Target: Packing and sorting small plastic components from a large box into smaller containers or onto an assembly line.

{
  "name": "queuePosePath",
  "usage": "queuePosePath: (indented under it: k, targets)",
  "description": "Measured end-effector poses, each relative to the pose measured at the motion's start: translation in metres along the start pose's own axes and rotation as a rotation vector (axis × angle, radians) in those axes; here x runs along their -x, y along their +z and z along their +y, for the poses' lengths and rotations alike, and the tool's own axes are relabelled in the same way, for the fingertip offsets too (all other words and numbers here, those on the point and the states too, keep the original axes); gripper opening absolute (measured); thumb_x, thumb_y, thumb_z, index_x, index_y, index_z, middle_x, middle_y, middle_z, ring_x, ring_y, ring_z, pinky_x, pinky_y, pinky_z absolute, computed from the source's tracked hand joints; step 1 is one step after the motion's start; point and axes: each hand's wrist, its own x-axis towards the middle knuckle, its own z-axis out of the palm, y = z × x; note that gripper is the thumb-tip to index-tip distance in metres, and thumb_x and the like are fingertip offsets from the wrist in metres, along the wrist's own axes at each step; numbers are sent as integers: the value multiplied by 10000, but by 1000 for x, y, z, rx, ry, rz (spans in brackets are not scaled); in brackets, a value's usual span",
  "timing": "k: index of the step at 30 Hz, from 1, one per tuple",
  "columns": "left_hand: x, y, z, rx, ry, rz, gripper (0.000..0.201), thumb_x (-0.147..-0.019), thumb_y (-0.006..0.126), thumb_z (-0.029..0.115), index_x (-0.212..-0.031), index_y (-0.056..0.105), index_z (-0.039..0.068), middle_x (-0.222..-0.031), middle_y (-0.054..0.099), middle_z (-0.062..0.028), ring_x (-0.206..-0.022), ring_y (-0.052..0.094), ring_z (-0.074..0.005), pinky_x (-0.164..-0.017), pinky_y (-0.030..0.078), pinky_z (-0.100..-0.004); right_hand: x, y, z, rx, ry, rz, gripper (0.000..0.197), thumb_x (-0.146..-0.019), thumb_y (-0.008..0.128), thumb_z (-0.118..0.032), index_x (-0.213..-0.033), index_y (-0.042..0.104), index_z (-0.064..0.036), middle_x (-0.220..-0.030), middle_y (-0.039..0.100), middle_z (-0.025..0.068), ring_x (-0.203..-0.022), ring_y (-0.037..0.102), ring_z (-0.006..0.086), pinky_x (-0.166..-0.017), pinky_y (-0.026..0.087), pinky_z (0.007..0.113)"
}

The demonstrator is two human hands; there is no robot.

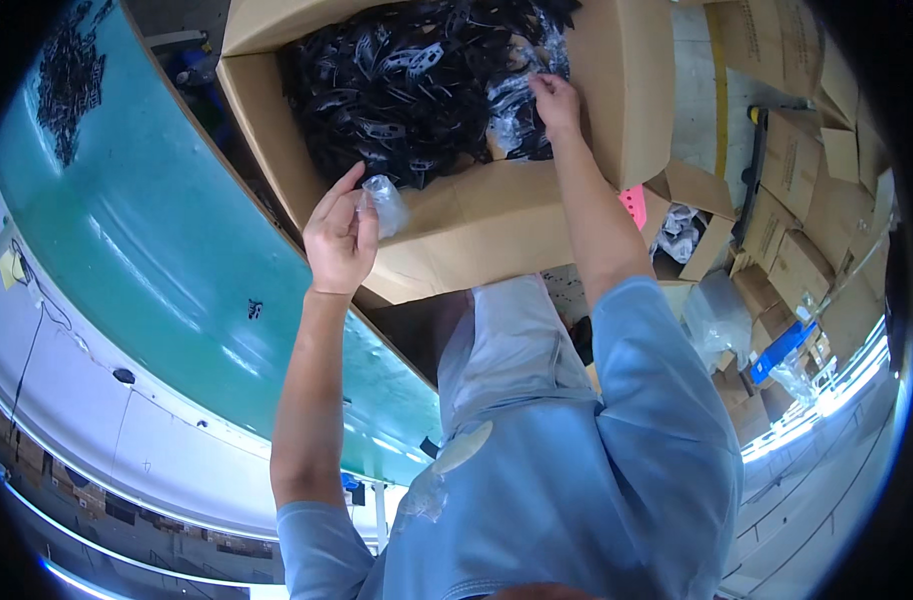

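Observation:
A large open cardboard box (pixel 467 215) in front of me holds a heap of small black plastic parts (pixel 377 90). Over the box's near left edge, my left hand (pixel 339 240) pinches a small clear plastic bag (pixel 387 205) between thumb and fingers, its index finger pointing up. My right hand (pixel 559 105) reaches in at the right side of the box, fingers closed at crumpled clear plastic bags (pixel 512 105) that lie on the parts. What exactly its fingertips grip is partly hidden.
A green-topped conveyor or table (pixel 167 230) curves along my left, with a pile of black parts (pixel 72 85) at its far end and one black part (pixel 255 309) nearer. To the right stand a smaller open box (pixel 712 235) with plastic bags and stacked cartons (pixel 792 180).

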Motion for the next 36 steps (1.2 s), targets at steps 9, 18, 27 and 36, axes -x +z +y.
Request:
queuePosePath:
  k: [9, 18, 27, 36]
  targets:
    - [10, 22, 4, 447, -351, 4, 260, -925, 632, 121, -709, 515, 38, -671, 565, 8, -629, 491, -50, -559, 403, -221, 100, -33, -75, 262, -570, -192, 144, -858, 709, -172, -882, 669, -37, -560, 472, 52, -494, 427, 121, -488, 373, 298]
    - [17, 40, 27, 838, -397, -136, 391, -857, 695, 102, -1185, 485, 64, -828, 599, -58, -712, 567, -122, -642, 473, -266, 160, -18, -114, 28, -361, -433, 122, -892, 671, -113, -936, 661, 1, -717, 629, 11, -638, 546, 64, -573, 444, 241]
    - [4, 19, 30, -1, 24, -307, 209, -841, 726, 174, -764, 644, -2, -772, 636, -153, -694, 620, -315, -622, 480, -383, 125, -10, -96, -23, -84, -782, 229, -951, 593, -185, -1109, 661, -34, -882, 654, 36, -831, 614, 129, -777, 488, 271]
    - [35, 3, 3, 14, -414, -374, 223, -835, 733, 175, -751, 619, 4, -646, 592, -110, -545, 538, -185, -541, 437, -332, -2, -22, -32, 952, -292, -311, 225, -867, 636, -168, -1073, 685, -92, -989, 693, 167, -972, 657, 340, -829, 516, 416]
